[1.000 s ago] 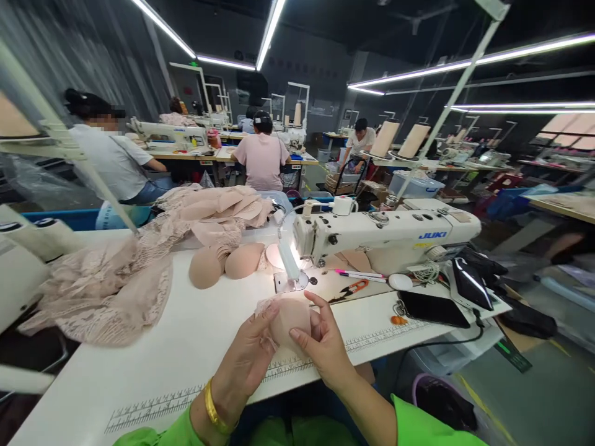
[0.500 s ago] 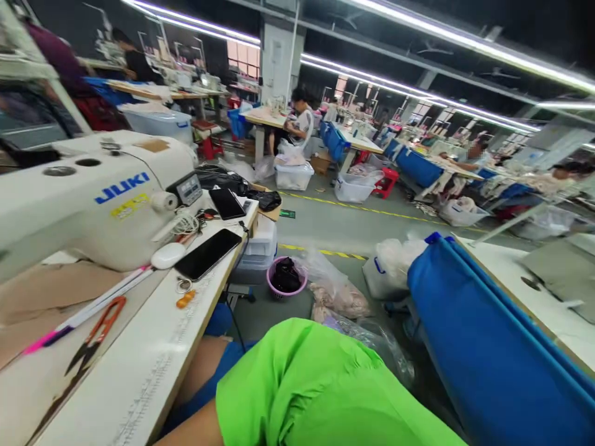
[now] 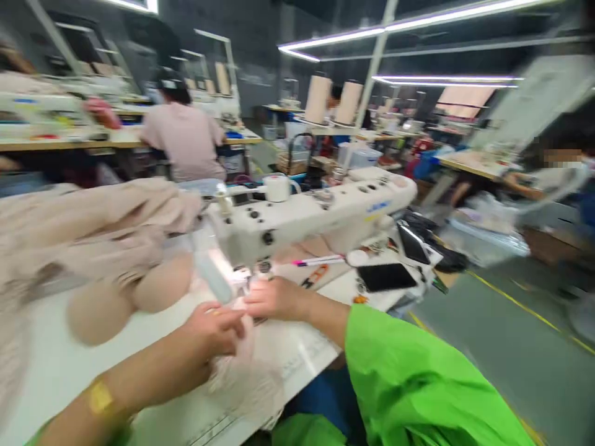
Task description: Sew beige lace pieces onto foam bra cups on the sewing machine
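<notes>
Both hands are at the needle end of a white sewing machine, in a blurred picture. My left hand is closed, its fingers pinching a pale pink fabric piece whose lower part hangs toward the table's front edge. My right hand is beside the needle area, fingers together on the same fabric, fingertips nearly meeting the left ones. Left of them lie beige moulded bra cups joined to a heap of beige fabric.
On the table to the right are orange-handled thread snips, a pink-tipped pen and a black phone. Two thread cones stand behind the machine. A person in a pink shirt sits beyond. Yellow tape marks the floor.
The view has swung left from the aisle to the sewing machine. Both hands now show at the needle with fabric; before, only a forearm and green sleeve were visible.
</notes>
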Demonstrator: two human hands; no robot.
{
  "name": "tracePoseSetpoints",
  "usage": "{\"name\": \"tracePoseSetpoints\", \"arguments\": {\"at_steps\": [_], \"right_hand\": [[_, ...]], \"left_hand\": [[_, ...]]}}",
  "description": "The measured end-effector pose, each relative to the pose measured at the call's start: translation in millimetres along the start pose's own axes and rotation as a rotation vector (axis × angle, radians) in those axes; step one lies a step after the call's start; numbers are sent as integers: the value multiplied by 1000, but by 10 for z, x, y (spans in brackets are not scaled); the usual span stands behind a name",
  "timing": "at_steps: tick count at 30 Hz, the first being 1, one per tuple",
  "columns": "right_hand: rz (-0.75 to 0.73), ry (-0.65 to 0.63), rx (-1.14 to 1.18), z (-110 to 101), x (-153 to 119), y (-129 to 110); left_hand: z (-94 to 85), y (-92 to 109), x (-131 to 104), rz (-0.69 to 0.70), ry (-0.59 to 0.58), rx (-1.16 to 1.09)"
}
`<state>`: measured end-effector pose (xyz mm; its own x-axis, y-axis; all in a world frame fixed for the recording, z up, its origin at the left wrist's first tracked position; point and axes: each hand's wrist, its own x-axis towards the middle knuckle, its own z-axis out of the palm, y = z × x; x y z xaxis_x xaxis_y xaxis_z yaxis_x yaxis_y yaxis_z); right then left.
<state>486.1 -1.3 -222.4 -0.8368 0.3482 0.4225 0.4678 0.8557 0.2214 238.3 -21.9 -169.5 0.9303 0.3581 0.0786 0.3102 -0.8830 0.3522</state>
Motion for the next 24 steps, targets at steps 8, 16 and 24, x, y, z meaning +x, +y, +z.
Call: {"name": "tracePoseSetpoints", "arguments": {"at_steps": [8,16,24], "right_hand": [[138,33,326,58,-213,-117],[271,16,320,13,-209,-102],[335,-20,332,-34,-196,-97]], "left_hand": [[-54,69,-30,-133,-60,-126],[28,-33,-19,-90,-34,-135],[41,-79,-15,-35,37,-67]]}}
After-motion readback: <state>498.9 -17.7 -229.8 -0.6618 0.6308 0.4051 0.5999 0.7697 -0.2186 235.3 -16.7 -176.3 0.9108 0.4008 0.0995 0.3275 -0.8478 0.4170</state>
